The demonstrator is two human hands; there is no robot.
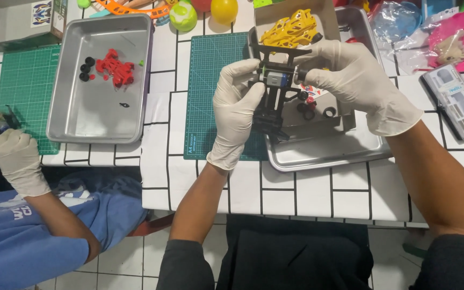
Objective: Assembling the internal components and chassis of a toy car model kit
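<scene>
Both of my hands wear white gloves and hold a black toy car chassis [276, 102] above a metal tray [323, 153]. My left hand [236, 107] grips its left side. My right hand [353, 80] pinches the right side, next to a small silver motor [276, 79] set in the chassis. A yellow car body shell [291, 29] lies at the tray's far end. Small black tyres [318, 111] and a red part rest in the tray under the chassis.
A green cutting mat [210, 80] lies left of the tray. A second metal tray [100, 86] at left holds red parts [115, 68] and black wheels. A co-worker's gloved hand [14, 156] works at far left. A grey case [457, 102] sits at right.
</scene>
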